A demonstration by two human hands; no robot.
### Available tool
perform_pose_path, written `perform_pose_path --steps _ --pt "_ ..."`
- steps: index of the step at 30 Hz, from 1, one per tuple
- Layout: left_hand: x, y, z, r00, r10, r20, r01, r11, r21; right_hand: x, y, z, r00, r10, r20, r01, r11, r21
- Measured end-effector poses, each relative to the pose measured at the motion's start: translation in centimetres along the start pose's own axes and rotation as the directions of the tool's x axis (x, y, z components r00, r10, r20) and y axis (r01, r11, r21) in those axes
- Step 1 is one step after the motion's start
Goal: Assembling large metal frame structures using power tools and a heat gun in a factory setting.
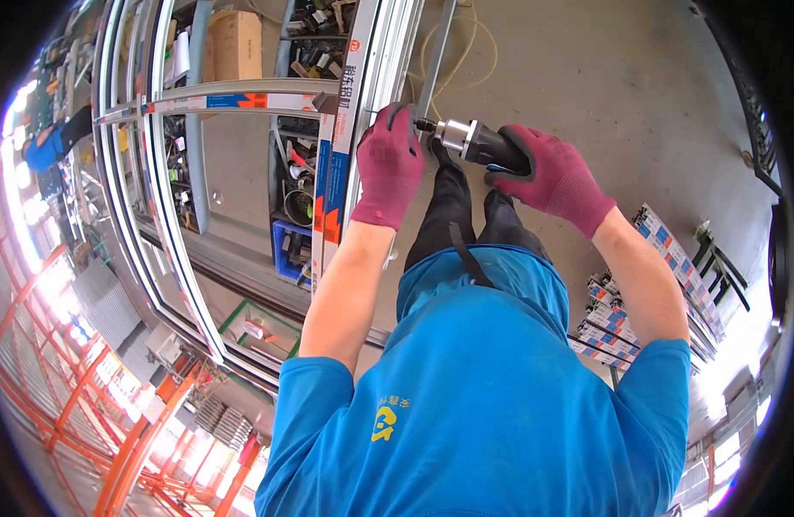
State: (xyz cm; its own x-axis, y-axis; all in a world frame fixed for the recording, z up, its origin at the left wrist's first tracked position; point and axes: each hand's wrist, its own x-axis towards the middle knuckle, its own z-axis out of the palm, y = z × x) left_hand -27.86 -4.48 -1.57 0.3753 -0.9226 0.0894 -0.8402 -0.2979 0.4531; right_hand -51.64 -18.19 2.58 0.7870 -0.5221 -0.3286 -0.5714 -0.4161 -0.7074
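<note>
1. Two gloved hands are raised at the right edge of the metal frame [375, 52], both in maroon gloves with dark grey palms and fingers.
2. The right hand [554, 172] is closed round the dark body of a black-and-silver power driver [466, 140], held sideways over the grey floor [586, 95], just outside that right edge.
3. The driver's nose points left and ends just beside the fingers of the left hand [388, 155].
4. The left hand is narrow, its fingers bent and close together at the frame's right edge, where a crossbar [280, 102] meets it; whether it pinches something small, I cannot tell.
5. Under the frame, inside its right edge, sit a blue crate [280, 233] and a cardboard box [233, 47].
6. A yellowish hose [495, 60] curls on the floor beyond the driver; wrapped profiles [612, 323] lie to the person's right.
</note>
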Motion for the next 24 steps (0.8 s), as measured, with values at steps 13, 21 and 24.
perform_pose_path --steps 13,21,24 --pt "0.2 2.3 -5.6 0.986 -0.098 -0.133 0.071 0.978 -0.197 3.0 1.5 0.3 0.997 -0.074 0.002 0.074 0.994 -0.079" --pt "3.1 -8.0 -8.8 0.631 -0.699 0.337 0.540 0.084 -0.837 3.0 0.9 0.5 0.994 -0.103 -0.024 0.099 0.986 -0.136" --pt "3.3 -8.6 -6.9 0.659 -0.679 0.325 0.493 0.063 -0.867 2.7 0.5 0.7 0.998 -0.066 -0.014 0.063 0.987 -0.148"
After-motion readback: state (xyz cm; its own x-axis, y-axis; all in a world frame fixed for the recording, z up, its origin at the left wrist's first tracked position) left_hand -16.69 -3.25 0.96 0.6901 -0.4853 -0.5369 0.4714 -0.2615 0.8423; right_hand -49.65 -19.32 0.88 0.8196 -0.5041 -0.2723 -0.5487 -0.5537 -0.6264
